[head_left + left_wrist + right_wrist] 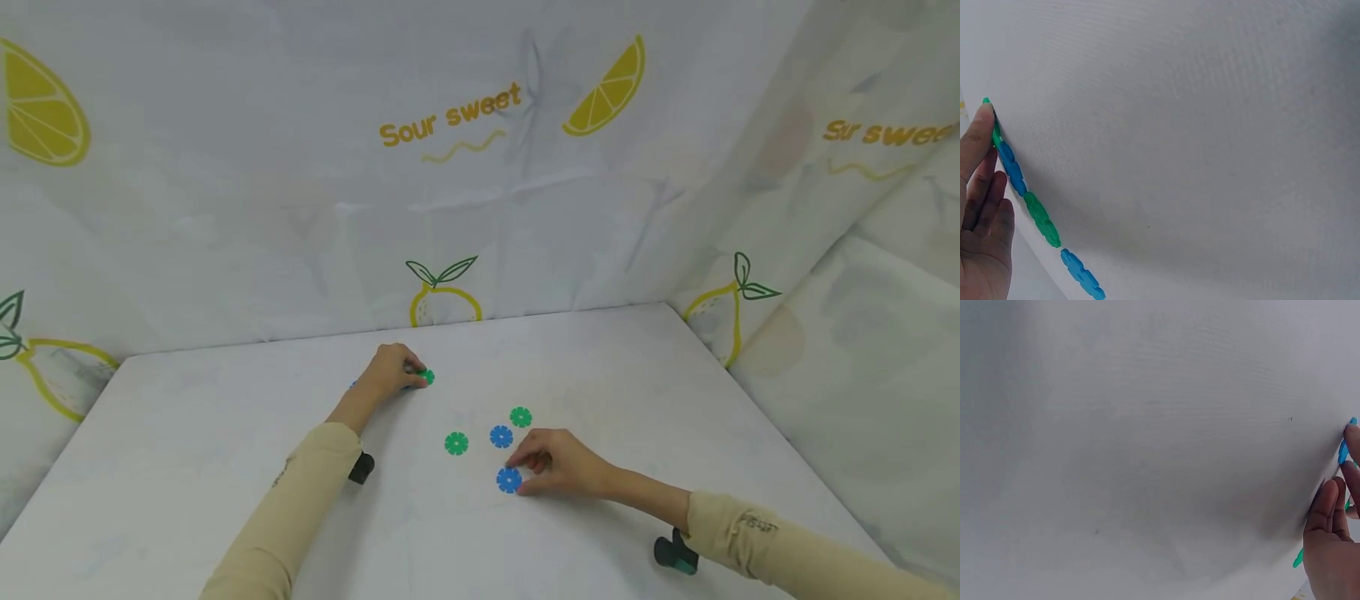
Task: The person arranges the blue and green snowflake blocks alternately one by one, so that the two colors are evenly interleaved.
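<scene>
Several flat toothed discs lie on the white table (637, 392). My left hand (415, 372) reaches to the far middle, fingers curled down onto a green disc (427, 377); in the left wrist view an index fingertip (984, 122) rests on that green disc (986, 101). Closer in, my right hand (517, 473) pinches a blue disc (509, 480) between thumb and fingers; the right wrist view shows the blue disc (1342, 452) edge-on at the fingertips (1352, 432). Between the hands lie a green disc (456, 443), a blue disc (501, 437) and a second green disc (521, 417).
A white cloth printed with lemons and pears (450, 167) hangs behind and to both sides of the table. A speck of blue (352, 385) shows beside my left wrist. Bare table surface lies left and right of the discs.
</scene>
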Demonstrator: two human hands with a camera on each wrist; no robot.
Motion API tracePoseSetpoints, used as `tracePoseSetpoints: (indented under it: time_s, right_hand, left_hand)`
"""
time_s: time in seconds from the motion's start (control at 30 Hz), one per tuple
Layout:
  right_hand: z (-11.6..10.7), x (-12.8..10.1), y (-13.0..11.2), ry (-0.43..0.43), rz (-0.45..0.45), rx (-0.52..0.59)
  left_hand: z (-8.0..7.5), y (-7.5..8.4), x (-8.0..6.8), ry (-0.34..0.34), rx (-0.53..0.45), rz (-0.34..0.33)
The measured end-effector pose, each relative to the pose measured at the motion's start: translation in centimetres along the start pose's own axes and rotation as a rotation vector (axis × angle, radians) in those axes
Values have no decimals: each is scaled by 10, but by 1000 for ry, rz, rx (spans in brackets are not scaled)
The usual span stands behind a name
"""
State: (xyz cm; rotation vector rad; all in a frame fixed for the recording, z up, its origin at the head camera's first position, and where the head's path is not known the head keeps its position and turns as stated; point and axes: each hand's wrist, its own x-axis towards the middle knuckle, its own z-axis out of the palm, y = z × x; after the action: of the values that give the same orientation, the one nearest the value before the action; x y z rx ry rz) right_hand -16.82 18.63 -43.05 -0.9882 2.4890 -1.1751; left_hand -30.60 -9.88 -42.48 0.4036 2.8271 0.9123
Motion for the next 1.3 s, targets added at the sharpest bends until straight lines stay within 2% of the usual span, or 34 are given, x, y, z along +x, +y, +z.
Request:
tracePoseSetpoints:
  time_s: [0.5, 0.63, 0.73, 0.9, 1.3]
  right_hand:
    - [0, 2, 0, -42, 15, -68]
    - [-3, 1, -1, -24, 11, 3]
    - [-6, 3, -1, -1, 33, 71]
    - [-11, 8, -1, 58, 73, 121]
    - [-20, 19, 0, 199, 219, 267]
  left_hand:
    - [1, 0, -2, 10, -18, 11]
    - [0, 0, -3, 18, -26, 21]
    - [0, 0, -4, 26, -31, 14]
    - [-1, -1, -4, 27, -29, 12]
    - [0, -1, -3, 25, -27, 5]
